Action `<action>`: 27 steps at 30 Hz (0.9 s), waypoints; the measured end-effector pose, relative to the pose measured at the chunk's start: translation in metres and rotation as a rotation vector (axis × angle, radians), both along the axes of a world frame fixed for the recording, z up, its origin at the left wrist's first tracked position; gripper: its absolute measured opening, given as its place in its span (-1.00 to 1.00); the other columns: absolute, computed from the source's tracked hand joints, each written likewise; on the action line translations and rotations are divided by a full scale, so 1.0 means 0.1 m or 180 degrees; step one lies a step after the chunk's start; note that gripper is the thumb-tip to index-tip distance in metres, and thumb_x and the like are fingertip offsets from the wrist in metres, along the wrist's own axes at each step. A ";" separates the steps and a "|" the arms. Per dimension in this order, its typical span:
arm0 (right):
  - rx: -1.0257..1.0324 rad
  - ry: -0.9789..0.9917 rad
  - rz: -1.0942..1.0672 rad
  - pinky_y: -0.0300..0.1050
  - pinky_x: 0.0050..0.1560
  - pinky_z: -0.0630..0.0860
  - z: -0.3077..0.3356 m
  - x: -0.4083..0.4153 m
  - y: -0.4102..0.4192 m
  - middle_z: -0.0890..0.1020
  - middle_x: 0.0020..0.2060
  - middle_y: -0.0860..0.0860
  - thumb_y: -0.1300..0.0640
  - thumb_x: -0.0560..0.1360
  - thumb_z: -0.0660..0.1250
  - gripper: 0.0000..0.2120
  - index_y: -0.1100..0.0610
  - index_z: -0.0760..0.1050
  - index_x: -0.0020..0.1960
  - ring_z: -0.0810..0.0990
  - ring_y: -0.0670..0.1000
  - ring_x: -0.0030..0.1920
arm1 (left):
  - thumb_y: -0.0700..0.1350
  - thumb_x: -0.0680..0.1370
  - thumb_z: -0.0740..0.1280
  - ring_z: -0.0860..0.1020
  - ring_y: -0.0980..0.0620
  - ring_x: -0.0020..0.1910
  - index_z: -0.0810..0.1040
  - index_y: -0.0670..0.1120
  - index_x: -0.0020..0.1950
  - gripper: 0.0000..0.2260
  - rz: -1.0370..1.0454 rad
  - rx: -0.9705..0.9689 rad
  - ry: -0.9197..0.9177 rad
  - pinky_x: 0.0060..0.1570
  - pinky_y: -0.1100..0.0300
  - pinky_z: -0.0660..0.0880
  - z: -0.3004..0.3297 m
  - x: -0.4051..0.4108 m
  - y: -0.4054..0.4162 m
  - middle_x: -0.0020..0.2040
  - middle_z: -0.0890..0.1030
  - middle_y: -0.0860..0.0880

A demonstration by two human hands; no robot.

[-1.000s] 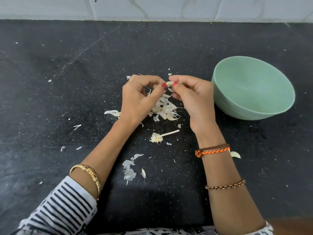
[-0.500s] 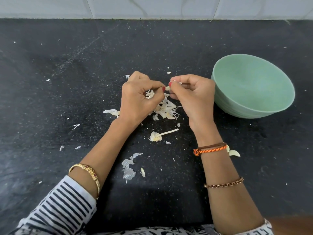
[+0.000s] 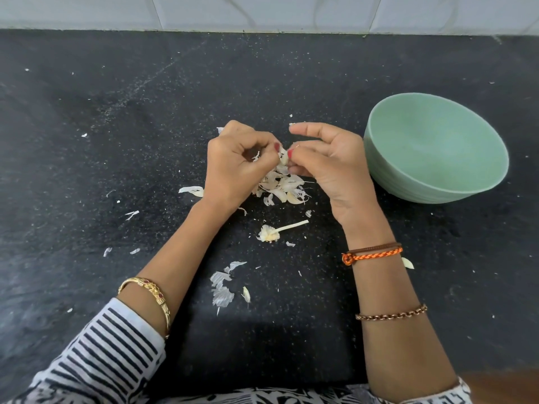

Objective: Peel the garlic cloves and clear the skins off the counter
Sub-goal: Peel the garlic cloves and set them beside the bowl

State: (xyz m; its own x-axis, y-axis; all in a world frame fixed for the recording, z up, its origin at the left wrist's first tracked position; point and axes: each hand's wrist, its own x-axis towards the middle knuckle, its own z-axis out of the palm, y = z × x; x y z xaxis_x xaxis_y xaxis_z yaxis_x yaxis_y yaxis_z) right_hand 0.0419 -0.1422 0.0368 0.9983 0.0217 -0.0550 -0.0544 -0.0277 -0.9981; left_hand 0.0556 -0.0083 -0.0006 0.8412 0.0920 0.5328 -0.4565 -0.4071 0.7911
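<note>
Above the black counter (image 3: 116, 147), my left hand (image 3: 236, 167) and my right hand (image 3: 329, 161) meet over a small garlic clove (image 3: 283, 159). Both pinch it between thumb and fingers, thumbnails almost touching; most of the clove is hidden by the fingers. My right index finger points out straight to the left. A heap of pale garlic skins (image 3: 281, 186) lies directly below the hands. The bare garlic stem with its root base (image 3: 272, 232) rests nearer to me. A mint-green bowl (image 3: 437, 170) stands to the right of my right hand.
Loose skin flakes (image 3: 223, 288) lie between my forearms, and more sit at the left (image 3: 191, 190). One pale piece (image 3: 407, 263) lies beside my right wrist. A tiled wall (image 3: 262, 13) bounds the counter at the back.
Both hands have dropped lower, closer to the skin heap, still working the clove between them. My right index finger has straightened out.
</note>
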 end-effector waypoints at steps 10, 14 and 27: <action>0.0001 -0.0132 -0.0411 -0.31 -0.20 0.55 -0.02 0.00 0.00 0.65 -0.28 -0.01 0.35 0.46 0.34 -0.86 0.17 0.62 -0.10 0.59 -0.15 -0.27 | 0.01 0.45 0.23 0.26 0.18 -0.52 0.24 -0.01 -0.55 -0.62 0.0020 -0.0006 0.0417 -0.25 0.40 0.29 -0.04 0.03 0.01 -0.62 0.29 0.13; -0.0069 -0.0341 -0.0620 -0.34 -0.23 0.52 -0.04 0.01 0.02 0.64 -0.26 -0.01 0.36 0.45 0.35 -0.85 0.16 0.62 -0.09 0.60 -0.16 -0.27 | -0.04 0.44 0.33 0.45 0.21 -0.37 0.56 0.06 -0.23 -0.95 -0.0138 -0.0075 0.0349 -0.29 0.29 0.33 -0.03 0.03 0.02 -0.43 0.54 0.20; -0.0007 -0.0301 -0.0708 -0.37 -0.27 0.50 -0.04 0.01 0.03 0.63 -0.29 0.01 0.35 0.45 0.36 -0.87 0.18 0.62 -0.07 0.59 -0.16 -0.29 | -0.01 0.40 0.20 0.44 0.16 -0.23 0.53 -0.03 -0.25 -0.84 -0.0073 -0.0126 0.0233 -0.31 0.41 0.34 -0.01 -0.02 -0.02 -0.28 0.50 0.17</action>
State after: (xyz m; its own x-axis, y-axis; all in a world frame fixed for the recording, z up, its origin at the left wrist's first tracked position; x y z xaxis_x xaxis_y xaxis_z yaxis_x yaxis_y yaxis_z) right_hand 0.0433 -0.1391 0.0323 0.9792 -0.1993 0.0391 0.0342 -0.0277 -0.9990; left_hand 0.0536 -0.0101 -0.0019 0.8800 0.0920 0.4661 -0.4057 -0.3650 0.8380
